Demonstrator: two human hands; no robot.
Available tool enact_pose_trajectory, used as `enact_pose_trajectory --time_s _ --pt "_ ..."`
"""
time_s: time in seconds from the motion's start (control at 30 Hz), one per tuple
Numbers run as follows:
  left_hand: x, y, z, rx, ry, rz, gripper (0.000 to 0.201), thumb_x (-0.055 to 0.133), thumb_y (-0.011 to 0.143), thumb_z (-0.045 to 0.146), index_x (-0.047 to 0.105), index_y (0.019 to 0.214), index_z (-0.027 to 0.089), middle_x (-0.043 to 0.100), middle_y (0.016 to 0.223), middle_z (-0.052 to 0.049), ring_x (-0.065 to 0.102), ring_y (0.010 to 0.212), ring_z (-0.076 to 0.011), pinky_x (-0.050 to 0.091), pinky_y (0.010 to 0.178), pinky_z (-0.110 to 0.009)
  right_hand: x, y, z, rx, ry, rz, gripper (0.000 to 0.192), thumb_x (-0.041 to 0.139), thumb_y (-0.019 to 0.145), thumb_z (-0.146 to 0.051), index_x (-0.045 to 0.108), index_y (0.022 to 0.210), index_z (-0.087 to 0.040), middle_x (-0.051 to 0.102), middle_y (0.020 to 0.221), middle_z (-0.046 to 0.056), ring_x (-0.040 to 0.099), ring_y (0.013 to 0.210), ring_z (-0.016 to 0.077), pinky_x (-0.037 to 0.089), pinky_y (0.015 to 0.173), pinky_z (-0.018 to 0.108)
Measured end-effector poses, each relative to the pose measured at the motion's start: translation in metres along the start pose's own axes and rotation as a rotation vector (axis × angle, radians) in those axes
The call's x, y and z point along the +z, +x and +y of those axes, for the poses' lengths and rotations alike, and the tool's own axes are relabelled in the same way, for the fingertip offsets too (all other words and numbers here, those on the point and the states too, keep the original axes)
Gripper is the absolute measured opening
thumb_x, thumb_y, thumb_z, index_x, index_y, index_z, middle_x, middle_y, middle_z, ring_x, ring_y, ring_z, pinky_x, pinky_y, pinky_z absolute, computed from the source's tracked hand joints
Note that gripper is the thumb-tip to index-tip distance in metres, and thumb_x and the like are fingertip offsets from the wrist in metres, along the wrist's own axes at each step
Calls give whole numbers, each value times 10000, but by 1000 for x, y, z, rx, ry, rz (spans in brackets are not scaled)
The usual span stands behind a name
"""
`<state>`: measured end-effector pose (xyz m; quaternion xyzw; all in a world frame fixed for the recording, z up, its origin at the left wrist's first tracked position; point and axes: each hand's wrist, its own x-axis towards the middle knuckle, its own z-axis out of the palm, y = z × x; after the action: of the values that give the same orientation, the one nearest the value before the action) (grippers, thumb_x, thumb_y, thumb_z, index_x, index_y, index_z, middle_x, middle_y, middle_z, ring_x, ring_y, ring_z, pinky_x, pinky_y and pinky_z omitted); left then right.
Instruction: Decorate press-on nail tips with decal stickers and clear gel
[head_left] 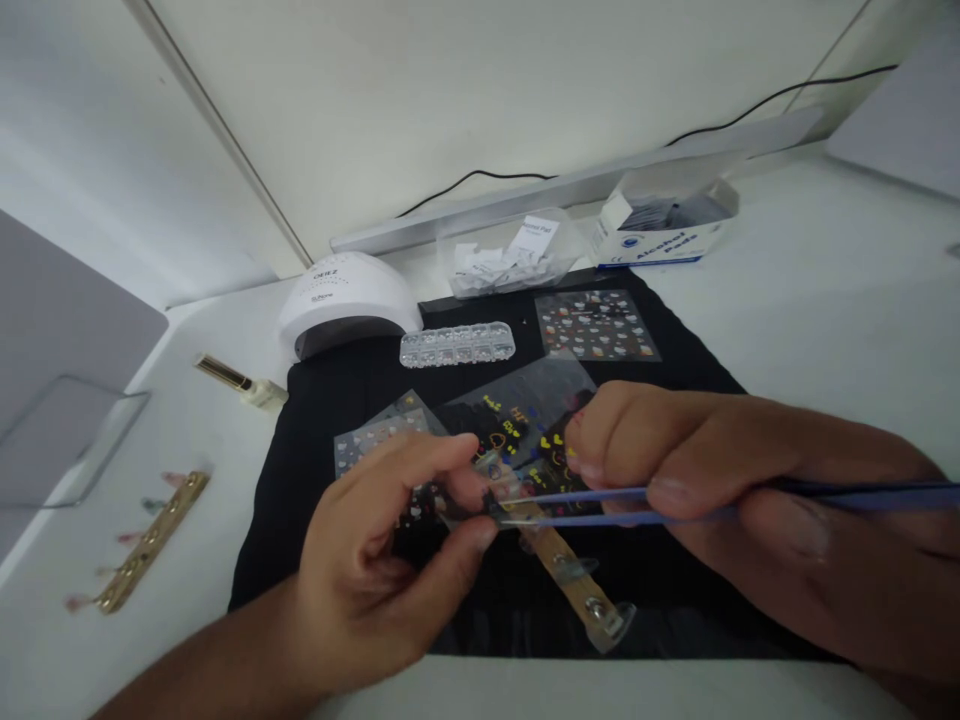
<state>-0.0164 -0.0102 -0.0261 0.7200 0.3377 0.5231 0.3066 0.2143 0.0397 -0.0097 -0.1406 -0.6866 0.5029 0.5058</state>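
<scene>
Purple-blue tweezers [600, 508] lie in my right hand [720, 470], its fingers closed around them. The tips, slightly apart, point left and reach close to my left thumb. My left hand [390, 540] is curled, thumb and fingers pinched at a small clear piece that I cannot make out. Just right of it, a gold display stand [574, 580] with clear nail tips slants over the black mat. Behind both hands is a clear nail sticker sheet [517, 410] with yellow, orange and blue designs. Another sticker sheet [386, 435] is partly hidden by my left hand.
On the black mat [300, 490] are a rhinestone case [457, 345] and another sticker sheet [598, 325]. Behind stand a white nail lamp [349, 295], a clear bin of packets [510, 260] and an alcohol pad box [664, 225]. At left are a polish bottle [244, 385] and a second nail stand [154, 545].
</scene>
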Motion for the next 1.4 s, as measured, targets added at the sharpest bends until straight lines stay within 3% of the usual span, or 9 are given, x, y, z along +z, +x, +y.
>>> enact_pose_trajectory --time_s 0.2,0.6,0.93,1.17,1.4 --pt "2 0 1 -58 33 18 539 672 845 -32 627 1303 249 691 1009 6 625 977 -104 519 897 -180 -1 0 1 27 -1 3 203 575 978 -319 762 998 -247 641 790 74 615 735 218 530 664 449" --pt "2 3 3 -151 145 34 328 701 863 43 685 1146 208 702 959 7 651 882 -80 538 819 -160 1 5 0 60 -24 58 195 618 950 -331 795 949 -250 636 737 68 600 689 232 500 613 457" --pt "-1 6 4 -197 198 -12 247 700 870 90 711 1091 199 747 936 -29 691 821 -133 570 748 -233 3 0 0 82 -69 79 193 614 956 -338 793 966 -267 661 761 69 639 733 247 543 667 478" --pt "-3 9 7 -254 159 55 193 742 836 88 752 979 217 768 894 -3 705 810 -133 572 750 -224 2 7 -1 96 -32 74 163 664 928 -330 805 933 -250 677 754 75 640 757 249 536 703 480" --pt "-8 14 3 -269 74 161 249 766 805 45 778 982 220 765 901 20 707 780 -86 577 705 -137 -1 14 7 -3 9 61 163 685 914 -323 803 889 -214 711 710 65 666 791 242 541 815 478"
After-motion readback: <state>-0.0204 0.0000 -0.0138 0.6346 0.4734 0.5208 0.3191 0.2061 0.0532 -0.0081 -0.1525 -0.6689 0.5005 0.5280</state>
